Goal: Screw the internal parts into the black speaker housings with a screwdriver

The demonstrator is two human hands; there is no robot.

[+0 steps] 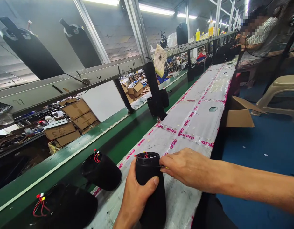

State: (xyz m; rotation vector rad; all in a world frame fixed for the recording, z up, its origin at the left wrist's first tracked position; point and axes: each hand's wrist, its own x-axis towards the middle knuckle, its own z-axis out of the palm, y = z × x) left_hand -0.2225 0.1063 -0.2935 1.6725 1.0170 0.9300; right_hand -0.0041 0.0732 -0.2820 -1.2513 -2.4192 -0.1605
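A black, fabric-covered cylinder with an open top stands upright on the bench in front of me, red and yellow wires showing inside its rim. My left hand is wrapped round its side, thumb across the front. At the rim's right side, my right hand pinches a thin dark tool with a yellow end, mostly hidden by the fingers; its tip meets the rim. To the left, a second black cylinder with red wires leans over. Nearer me lies another black cylinder with red, white and yellow connectors.
The bench carries a white covering with pink lettering. Alongside runs a green conveyor belt, with a black-wrapped post between them. An open carton and a plastic stool stand at the right. Another person sits farther along.
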